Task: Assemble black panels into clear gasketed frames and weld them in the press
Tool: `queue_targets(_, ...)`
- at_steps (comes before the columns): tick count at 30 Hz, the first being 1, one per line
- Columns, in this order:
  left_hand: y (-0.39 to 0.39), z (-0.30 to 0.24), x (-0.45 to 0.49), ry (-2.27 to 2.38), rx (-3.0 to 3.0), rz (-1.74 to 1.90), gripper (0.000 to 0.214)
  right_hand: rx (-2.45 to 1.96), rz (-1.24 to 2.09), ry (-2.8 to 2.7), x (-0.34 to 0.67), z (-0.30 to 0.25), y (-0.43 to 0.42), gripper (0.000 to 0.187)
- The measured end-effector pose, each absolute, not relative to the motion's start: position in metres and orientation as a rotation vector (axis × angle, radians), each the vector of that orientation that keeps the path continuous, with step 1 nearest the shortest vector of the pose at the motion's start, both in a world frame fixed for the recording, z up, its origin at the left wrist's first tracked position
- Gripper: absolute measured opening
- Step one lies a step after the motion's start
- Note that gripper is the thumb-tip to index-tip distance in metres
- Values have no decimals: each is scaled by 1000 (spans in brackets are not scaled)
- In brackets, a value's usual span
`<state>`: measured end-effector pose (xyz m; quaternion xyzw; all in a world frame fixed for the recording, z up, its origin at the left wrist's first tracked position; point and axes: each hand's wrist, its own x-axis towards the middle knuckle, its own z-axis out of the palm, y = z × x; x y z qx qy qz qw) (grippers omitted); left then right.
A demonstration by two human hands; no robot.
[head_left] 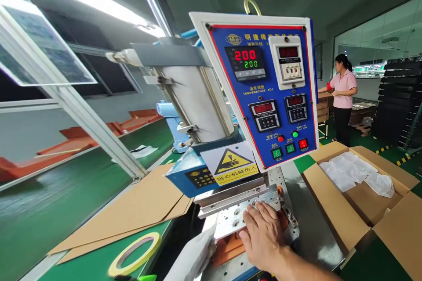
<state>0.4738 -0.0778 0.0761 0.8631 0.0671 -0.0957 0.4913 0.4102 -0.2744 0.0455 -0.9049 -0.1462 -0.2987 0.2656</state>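
A silver metal plate (227, 224) with several round holes lies under the pressing head of a blue bench press (186, 171). My right hand (263, 239), bare, rests on the plate's near edge with its fingers stretched forward over the top. In a white glove, my left hand (194, 254) is curled at the plate's left corner and appears to grip it; its fingertips are partly hidden. Below the plate, an orange piece (231, 248) shows between my two hands. A steel bar (234, 197) on the press head sits just behind the plate.
A blue control panel (263, 88) with lit red digits hangs above my hands. Yellow tape (135, 254) and cardboard sheets (125, 210) lie on the left. An open carton (343, 202) with white wrapping stands right. A person in pink (343, 85) stands further back.
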Motion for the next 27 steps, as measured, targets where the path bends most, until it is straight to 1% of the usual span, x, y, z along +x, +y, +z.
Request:
queue_targets(3, -71, 78, 475, 10, 2185, -125, 43, -2441, -783, -384, 409, 47, -274, 51)
queue_targets(7, -59, 83, 484, -172, 2497, 5, 39, -2411, -780, -368, 412, 48, -274, 51)
queue_targets(11, -62, 95, 482, -171, 2663, 56, 33, -2421, -806, -394, 416, 45, -278, 49)
queue_targets(13, -68, 100, 474, -57, 2572, -3, 35, -2460, -817, -403, 416, 44, -281, 46)
queue_targets(15, -72, 100, 470, 5, 2415, -149, 33, -2514, -841, -420, 417, 45, -285, 44)
queue_targets(19, -65, 84, 477, 192, 2212, -229, 38, -2534, -985, -493, 424, 45, -291, 43)
queue_targets(23, -61, 79, 500, 209, 2040, -223, 34, -2502, -1092, -557, 429, 46, -293, 44)
queue_targets(27, -75, 92, 528, 146, 1943, -240, 42, -2517, -1116, -578, 428, 49, -293, 44)
